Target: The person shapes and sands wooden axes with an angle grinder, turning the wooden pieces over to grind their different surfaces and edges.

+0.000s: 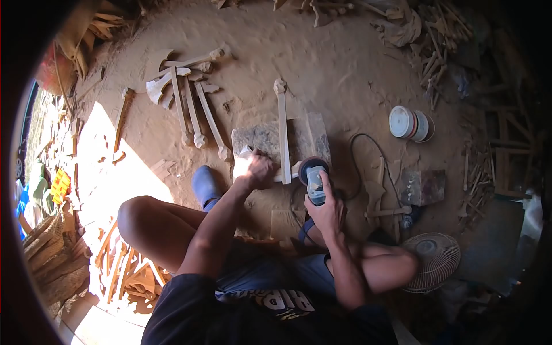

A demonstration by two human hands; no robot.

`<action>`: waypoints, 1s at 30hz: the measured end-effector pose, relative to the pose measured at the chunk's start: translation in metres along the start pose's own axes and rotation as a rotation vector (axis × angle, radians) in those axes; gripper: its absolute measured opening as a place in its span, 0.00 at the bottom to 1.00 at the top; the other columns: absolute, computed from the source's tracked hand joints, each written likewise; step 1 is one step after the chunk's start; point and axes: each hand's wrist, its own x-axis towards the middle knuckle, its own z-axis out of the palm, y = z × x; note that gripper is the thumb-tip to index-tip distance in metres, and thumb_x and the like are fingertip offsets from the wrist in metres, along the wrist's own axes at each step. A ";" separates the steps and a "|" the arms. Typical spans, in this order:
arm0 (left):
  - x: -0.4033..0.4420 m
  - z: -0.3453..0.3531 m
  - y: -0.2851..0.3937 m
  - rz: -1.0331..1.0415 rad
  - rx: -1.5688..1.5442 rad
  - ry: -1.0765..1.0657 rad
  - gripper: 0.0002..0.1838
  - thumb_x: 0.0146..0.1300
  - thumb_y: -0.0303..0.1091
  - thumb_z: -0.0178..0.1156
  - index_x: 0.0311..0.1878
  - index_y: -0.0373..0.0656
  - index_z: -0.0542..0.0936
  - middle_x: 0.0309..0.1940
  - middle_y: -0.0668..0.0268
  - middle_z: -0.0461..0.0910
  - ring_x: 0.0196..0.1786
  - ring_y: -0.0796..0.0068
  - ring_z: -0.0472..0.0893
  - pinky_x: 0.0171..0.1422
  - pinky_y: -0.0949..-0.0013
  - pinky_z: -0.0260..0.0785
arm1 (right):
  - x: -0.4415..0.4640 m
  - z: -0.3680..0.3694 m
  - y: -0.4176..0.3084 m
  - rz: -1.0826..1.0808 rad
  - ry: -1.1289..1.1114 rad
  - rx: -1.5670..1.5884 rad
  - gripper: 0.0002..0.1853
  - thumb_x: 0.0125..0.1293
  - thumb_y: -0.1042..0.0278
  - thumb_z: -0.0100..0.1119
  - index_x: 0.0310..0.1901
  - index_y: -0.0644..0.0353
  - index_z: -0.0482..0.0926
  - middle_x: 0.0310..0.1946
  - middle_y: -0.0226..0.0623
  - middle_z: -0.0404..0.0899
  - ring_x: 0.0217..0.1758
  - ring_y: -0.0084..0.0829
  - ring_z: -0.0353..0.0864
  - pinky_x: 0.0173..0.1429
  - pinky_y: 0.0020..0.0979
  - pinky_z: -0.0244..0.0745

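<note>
The left hand [260,169] is curled closed on a pale wooden piece [287,173], pressed at the near edge of one grey block [252,137]; part of that piece is hidden under the fingers. The right hand [329,214] is wrapped around one angle grinder [315,179], its index finger stretched along the body. The grinder's single disc [302,168] sits by the block's near right corner, right at the piece's end; whether they touch, I cannot tell.

One long knobbed shaft [282,123] lies across the block, its knob past the far edge and its other end over the near edge, between the left hand and the disc. One cable [357,150] loops over the floor just right of the block.

Beyond the block's left side, four long shafts [210,118] lie heaped with axe-shaped pieces [156,91], too overlapped to count; one lone shaft [121,122] lies farther left. Right of the block are one bucket [401,122], one smaller block [424,187] and, nearer the person, one fan [434,261]. Dirt floor [345,75] stretches from the block's far edge, between heap and bucket.
</note>
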 end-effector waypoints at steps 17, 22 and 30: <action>0.002 -0.006 -0.001 -0.028 -0.012 -0.121 0.09 0.44 0.34 0.65 0.32 0.50 0.81 0.27 0.57 0.84 0.43 0.55 0.87 0.66 0.53 0.63 | 0.076 -0.029 0.023 0.106 -0.071 0.317 0.43 0.55 0.69 0.77 0.74 0.61 0.71 0.61 0.44 0.83 0.63 0.34 0.83 0.68 0.36 0.76; 0.000 -0.003 -0.003 -0.018 -0.044 -0.091 0.09 0.45 0.35 0.65 0.33 0.50 0.81 0.28 0.57 0.85 0.42 0.54 0.87 0.67 0.54 0.63 | 0.097 -0.050 0.025 0.189 -0.327 0.355 0.42 0.55 0.64 0.79 0.72 0.61 0.73 0.59 0.43 0.83 0.61 0.31 0.82 0.65 0.33 0.77; -0.002 -0.021 0.002 -0.026 -0.055 -0.092 0.08 0.46 0.36 0.66 0.32 0.51 0.81 0.29 0.61 0.86 0.42 0.57 0.87 0.66 0.54 0.65 | 0.091 -0.059 0.016 0.290 -0.448 0.283 0.44 0.52 0.59 0.77 0.71 0.64 0.72 0.57 0.49 0.84 0.63 0.39 0.83 0.67 0.37 0.76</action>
